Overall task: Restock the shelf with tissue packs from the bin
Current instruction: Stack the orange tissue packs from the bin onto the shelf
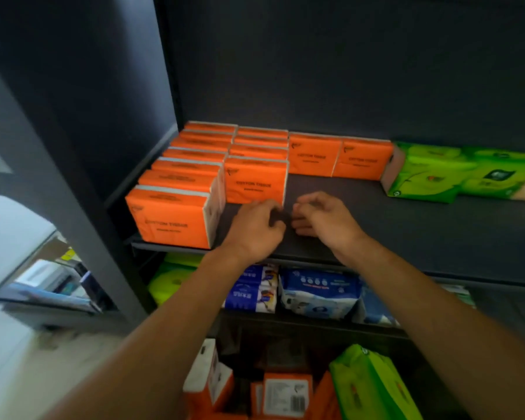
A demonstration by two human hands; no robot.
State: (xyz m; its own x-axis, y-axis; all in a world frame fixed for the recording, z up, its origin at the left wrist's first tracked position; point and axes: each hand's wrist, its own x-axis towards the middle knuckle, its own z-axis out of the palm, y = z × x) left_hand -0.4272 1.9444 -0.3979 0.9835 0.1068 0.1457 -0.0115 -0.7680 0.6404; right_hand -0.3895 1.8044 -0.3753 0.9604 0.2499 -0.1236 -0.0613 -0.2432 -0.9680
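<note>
left hand [256, 228]: fingers loosely curled, holding nothing, over the bare shelf [422, 231]
right hand [323, 219]: same deal, loose and empty, just beside my left
orange tissue packs [255, 181]: rows behind and left of my left hand, the nearest just past my fingertips
spare orange packs [287, 392]: down below my forearms, beside a green pack [373, 386]

A dark grey back panel [346, 71] rises behind the shelving unit [376, 213], dim toward the top. A dark upright [58, 177] frames the unit at the left. Further left lies a pale floor [9, 359] in brighter light, with a glass-fronted cabinet [43, 286] whose contents are blurred.
</note>
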